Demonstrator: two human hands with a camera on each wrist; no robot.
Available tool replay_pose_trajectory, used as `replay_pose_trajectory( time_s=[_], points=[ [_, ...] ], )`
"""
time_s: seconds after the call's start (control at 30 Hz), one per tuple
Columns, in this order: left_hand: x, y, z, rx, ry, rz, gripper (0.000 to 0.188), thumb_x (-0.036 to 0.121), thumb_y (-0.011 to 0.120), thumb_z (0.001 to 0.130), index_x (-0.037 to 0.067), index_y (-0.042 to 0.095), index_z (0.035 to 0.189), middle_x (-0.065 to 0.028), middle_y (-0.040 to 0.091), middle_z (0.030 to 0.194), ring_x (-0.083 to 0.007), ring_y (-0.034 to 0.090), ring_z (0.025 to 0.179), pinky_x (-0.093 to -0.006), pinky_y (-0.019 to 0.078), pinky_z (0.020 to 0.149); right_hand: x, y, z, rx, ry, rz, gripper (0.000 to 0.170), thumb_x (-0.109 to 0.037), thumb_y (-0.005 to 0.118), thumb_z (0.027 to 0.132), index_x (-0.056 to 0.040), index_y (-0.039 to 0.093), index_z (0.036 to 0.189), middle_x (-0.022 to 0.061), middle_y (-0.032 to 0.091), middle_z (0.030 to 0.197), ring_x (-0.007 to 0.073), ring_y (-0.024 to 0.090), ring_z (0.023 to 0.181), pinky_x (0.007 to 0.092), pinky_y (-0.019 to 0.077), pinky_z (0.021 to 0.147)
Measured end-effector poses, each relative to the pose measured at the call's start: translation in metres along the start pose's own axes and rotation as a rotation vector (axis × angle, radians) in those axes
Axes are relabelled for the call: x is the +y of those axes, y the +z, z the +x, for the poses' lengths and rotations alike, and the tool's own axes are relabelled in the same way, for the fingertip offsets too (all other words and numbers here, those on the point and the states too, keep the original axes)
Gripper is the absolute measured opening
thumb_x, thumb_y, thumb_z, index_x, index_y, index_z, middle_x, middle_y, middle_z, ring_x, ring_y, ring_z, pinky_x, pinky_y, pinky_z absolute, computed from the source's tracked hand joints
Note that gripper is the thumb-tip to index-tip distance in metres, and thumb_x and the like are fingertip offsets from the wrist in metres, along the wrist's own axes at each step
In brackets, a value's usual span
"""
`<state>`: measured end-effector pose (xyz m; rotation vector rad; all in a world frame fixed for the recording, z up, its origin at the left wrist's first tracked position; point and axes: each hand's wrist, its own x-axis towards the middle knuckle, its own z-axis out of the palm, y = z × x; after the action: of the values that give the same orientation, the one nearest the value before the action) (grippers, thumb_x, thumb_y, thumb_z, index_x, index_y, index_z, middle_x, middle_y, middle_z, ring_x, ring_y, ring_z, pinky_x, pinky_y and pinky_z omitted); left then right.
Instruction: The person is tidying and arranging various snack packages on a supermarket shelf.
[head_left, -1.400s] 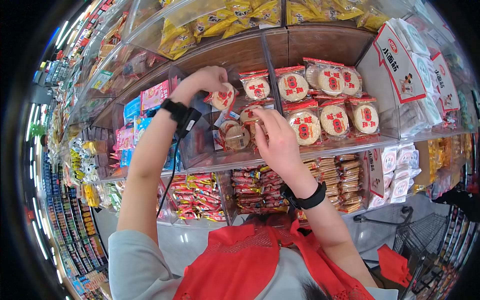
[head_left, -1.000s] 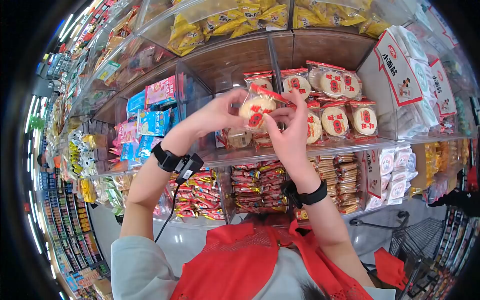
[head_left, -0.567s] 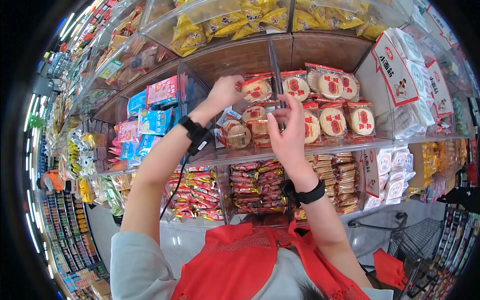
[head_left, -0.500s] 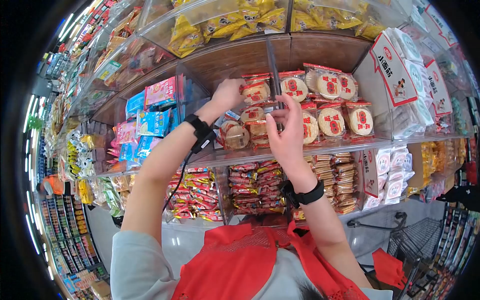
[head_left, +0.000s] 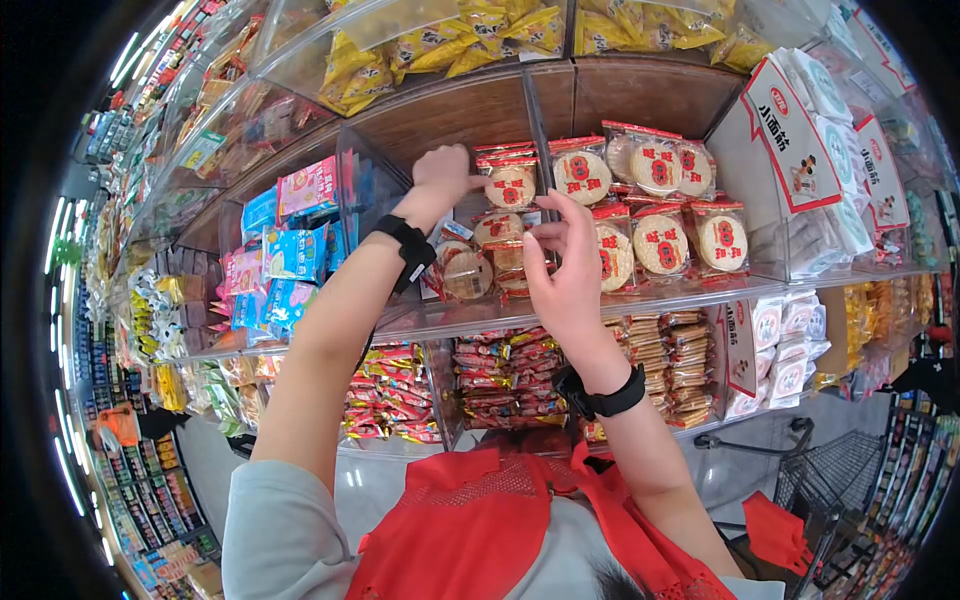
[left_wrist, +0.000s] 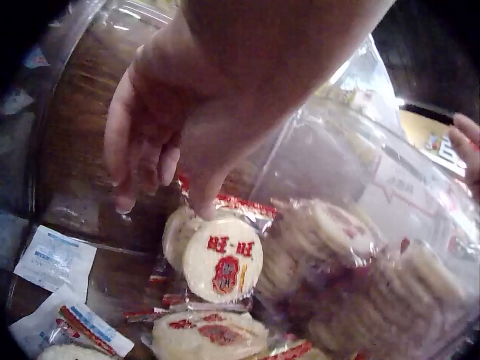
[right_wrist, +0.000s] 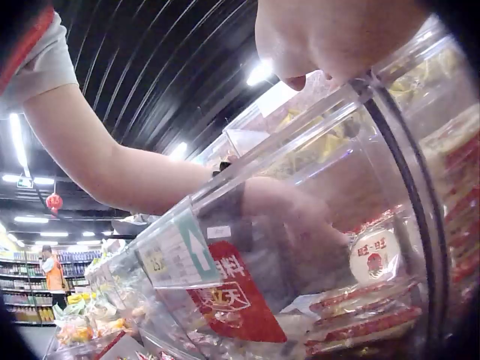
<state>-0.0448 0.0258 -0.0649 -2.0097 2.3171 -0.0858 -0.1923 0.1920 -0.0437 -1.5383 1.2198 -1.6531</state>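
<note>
Supermarket shelves (head_left: 150, 465) curve down the far left, and we're right at the clear snack bins (head_left: 480, 322)! Hands apart: the left hand (head_left: 442, 172) reaches in, fingers loose, one digit touching the top of a round rice cracker packet (head_left: 512, 188), which lies just left of the divider (head_left: 537, 115). Nearer the front, the right hand (head_left: 568, 265) hovers, thumb and forefinger spread! More cracker packets (head_left: 661, 243) sit right of it, blue and pink packets (head_left: 297, 250) left, yellow bags (head_left: 440, 45) above, a shopping cart (head_left: 835, 470) lower right.
</note>
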Motion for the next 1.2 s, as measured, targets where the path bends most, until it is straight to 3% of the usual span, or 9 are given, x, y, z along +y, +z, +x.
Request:
replay_pose_trajectory(
  time_s=[0.1,0.2,0.33,0.43,0.67,0.77,0.83,0.93,1.2],
  points=[
    [-0.013,0.001,0.015,-0.380,0.043,0.006,0.046,0.042,0.063,0.078,0.007,0.059,0.107,-0.0111,0.065,0.100,-0.0292,0.064,0.084,-0.0394,0.0509,0.072,0.000,0.000,0.001,0.006,-0.032,-0.047,0.048,0.003,0.056,0.077,0.0010,0.038,0.122,0.0164,0.047,0.109,0.0205,0.058,0.079,0.0309,0.0476,0.071],
    [-0.019,0.052,0.012,-0.625,0.545,-0.378,0.064,0.056,0.058,0.075,0.003,0.060,0.110,-0.0182,0.063,0.102,-0.0336,0.059,0.095,-0.0365,0.0462,0.083,0.000,0.002,0.000,0.004,-0.042,-0.062,0.048,0.004,0.056,0.077,0.0010,0.039,0.121,0.0162,0.048,0.108,0.0209,0.058,0.078,0.0311,0.0472,0.071],
    [-0.010,0.068,-0.003,-0.705,0.503,-0.323,0.094,0.068,0.065,0.058,-0.003,0.051,0.118,-0.0149,0.055,0.118,-0.0283,0.052,0.109,-0.0345,0.0408,0.090,-0.001,0.000,0.001,0.004,-0.056,-0.066,0.046,0.004,0.056,0.076,0.0008,0.040,0.119,0.0156,0.048,0.107,0.0209,0.058,0.077,0.0315,0.0472,0.070],
    [0.006,0.039,0.004,-1.186,0.417,-0.122,0.095,0.064,0.066,0.060,-0.001,0.045,0.125,-0.0152,0.047,0.128,-0.0278,0.046,0.116,-0.0331,0.0392,0.093,-0.004,0.000,0.001,0.006,-0.041,-0.064,0.045,0.004,0.055,0.076,0.0008,0.041,0.118,0.0155,0.048,0.107,0.0208,0.059,0.077,0.0315,0.0473,0.070],
    [-0.009,0.041,0.013,-1.327,0.454,-0.180,0.084,0.056,0.071,0.063,0.011,0.043,0.129,-0.0108,0.059,0.111,-0.0216,0.055,0.100,-0.0330,0.0430,0.085,-0.003,-0.001,0.001,0.002,-0.053,-0.071,0.044,0.005,0.055,0.076,0.0003,0.041,0.118,0.0155,0.049,0.106,0.0215,0.059,0.077,0.0318,0.0479,0.069],
    [-0.010,0.024,0.006,-1.064,0.765,-0.554,0.045,0.034,0.071,0.071,0.001,0.058,0.099,-0.0057,0.060,0.089,-0.0122,0.052,0.077,-0.0287,0.0424,0.066,-0.006,-0.001,0.002,-0.004,-0.040,-0.078,0.044,0.005,0.055,0.076,-0.0003,0.042,0.118,0.0152,0.049,0.106,0.0216,0.059,0.077,0.0319,0.0479,0.069],
    [0.002,-0.014,-0.003,-1.053,0.614,-0.334,0.051,0.030,0.072,0.071,-0.001,0.053,0.106,-0.0086,0.061,0.095,-0.0160,0.055,0.083,-0.0307,0.0439,0.070,-0.008,0.000,0.002,0.005,-0.013,-0.042,0.044,0.005,0.055,0.076,-0.0004,0.042,0.118,0.0149,0.049,0.105,0.0217,0.058,0.077,0.0322,0.0474,0.070],
    [-0.003,0.008,-0.002,-0.386,0.635,-0.478,0.055,0.028,0.071,0.073,-0.001,0.048,0.114,-0.0185,0.061,0.101,-0.0304,0.059,0.093,-0.0387,0.0458,0.077,-0.002,0.000,0.001,0.004,-0.038,-0.052,0.044,0.006,0.055,0.075,-0.0007,0.042,0.118,0.0146,0.050,0.105,0.0218,0.058,0.077,0.0325,0.0469,0.070],
    [0.004,0.028,-0.005,-0.089,0.552,-0.340,0.049,0.022,0.069,0.071,0.003,0.050,0.111,-0.0188,0.061,0.097,-0.0357,0.058,0.091,-0.0418,0.0459,0.075,-0.004,0.000,0.001,0.003,-0.044,-0.073,0.044,0.005,0.055,0.075,-0.0014,0.043,0.117,0.0140,0.050,0.104,0.0222,0.058,0.078,0.0327,0.0467,0.070]
  ],
)
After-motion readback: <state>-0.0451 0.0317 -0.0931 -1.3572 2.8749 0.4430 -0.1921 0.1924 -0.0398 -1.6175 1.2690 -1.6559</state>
